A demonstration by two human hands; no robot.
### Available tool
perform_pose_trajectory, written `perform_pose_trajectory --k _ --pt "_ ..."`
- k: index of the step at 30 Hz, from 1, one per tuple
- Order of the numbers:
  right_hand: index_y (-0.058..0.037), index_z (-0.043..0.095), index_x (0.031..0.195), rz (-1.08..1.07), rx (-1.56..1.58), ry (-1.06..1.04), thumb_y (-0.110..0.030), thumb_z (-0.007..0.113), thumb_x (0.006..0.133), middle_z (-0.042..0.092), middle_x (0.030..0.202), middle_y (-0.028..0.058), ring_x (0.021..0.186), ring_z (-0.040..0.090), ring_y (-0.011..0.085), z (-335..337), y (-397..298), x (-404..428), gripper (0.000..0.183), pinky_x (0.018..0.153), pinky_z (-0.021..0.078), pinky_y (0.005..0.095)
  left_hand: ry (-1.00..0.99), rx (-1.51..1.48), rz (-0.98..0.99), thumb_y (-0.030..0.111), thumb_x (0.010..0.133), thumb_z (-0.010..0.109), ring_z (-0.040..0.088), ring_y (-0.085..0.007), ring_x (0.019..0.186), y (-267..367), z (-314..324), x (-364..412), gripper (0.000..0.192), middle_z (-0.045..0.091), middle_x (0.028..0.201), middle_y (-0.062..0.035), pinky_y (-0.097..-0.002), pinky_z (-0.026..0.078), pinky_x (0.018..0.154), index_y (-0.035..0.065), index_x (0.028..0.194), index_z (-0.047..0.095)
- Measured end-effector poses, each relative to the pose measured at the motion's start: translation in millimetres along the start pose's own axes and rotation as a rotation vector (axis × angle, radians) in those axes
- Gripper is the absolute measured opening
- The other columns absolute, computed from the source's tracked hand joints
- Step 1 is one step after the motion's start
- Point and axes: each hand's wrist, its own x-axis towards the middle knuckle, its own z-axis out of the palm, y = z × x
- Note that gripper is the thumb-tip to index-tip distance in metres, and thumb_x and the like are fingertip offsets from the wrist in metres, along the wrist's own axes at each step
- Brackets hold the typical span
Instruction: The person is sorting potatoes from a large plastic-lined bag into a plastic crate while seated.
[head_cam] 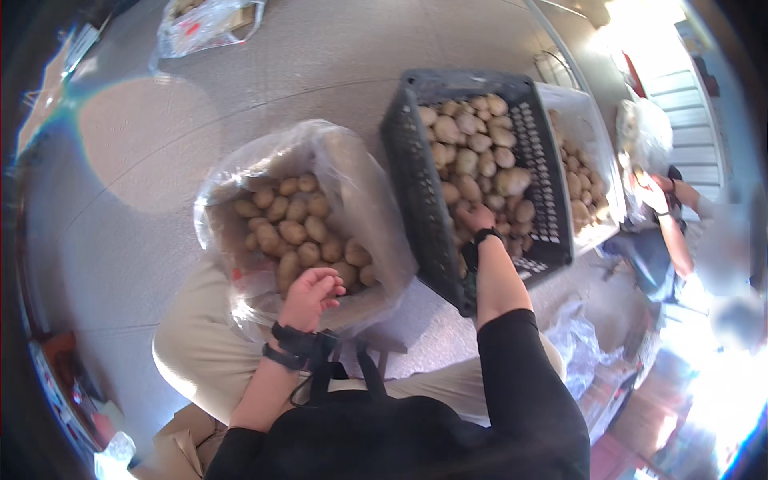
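Observation:
My left hand (311, 295) hovers over the near edge of a transparent plastic bag (360, 174), its fingers loosely curled and apart, with nothing visible in them. Inside that bag lie many brown potatoes (293, 231), in front of me between my knees. To the right stands a tilted black plastic crate (420, 228) with perforated walls, holding a heap of paler potatoes (467, 161). My right hand (477, 217) reaches down among these potatoes. Its fingertips are hidden, so whether it grips one cannot be told. Dark straps circle both wrists.
Beyond the crate is another pale, lined container (591, 126) of potatoes. At the right edge a co-worker's hands (651, 189) are near a plastic bag (651, 129). Another plastic bag (210, 27) sits on the concrete floor (288, 66) at top left. Crumpled plastic (576, 345) lies at lower right.

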Motion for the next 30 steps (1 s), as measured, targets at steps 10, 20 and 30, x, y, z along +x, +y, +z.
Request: perform_pose_trajectory --k 10,20,30 --pt "-0.003 0.054 0.115 0.001 -0.051 0.062 -0.04 0.071 0.056 0.06 0.108 0.0185 0.1 0.058 0.0291 0.6 4.6 8.2 0.072 0.088 0.0449 0.0358 0.006 -0.022 -0.025 0.013 0.09 0.05 0.058 -0.0141 0.085 4.0 -0.3 5.1 0.018 0.058 0.096 -0.0047 -0.0249 0.047 0.067 0.0055 0.107 0.051" --pt "-0.0016 0.053 0.107 -0.244 1.123 -0.491 -0.012 0.063 0.077 0.058 0.092 0.0067 0.077 0.059 0.015 -120.5 -97.1 -175.7 0.033 0.061 0.0516 0.0263 -0.208 -0.132 -0.078 0.025 0.088 0.055 0.057 -0.0159 0.092 -14.6 5.8 -10.4 0.028 0.056 0.101 -0.0056 -0.0302 0.047 0.071 0.006 0.108 0.049" --pt "-0.0045 0.053 0.105 0.306 1.369 -1.005 -0.023 0.058 0.084 0.059 0.09 0.0075 0.074 0.059 0.018 45.5 -138.3 -269.3 0.028 0.056 0.0496 0.0276 0.002 -0.064 -0.053 0.039 0.084 0.057 0.057 -0.0167 0.079 -37.8 -20.0 -21.8 0.035 0.055 0.094 -0.0046 -0.0352 0.049 0.053 0.0131 0.106 0.048"
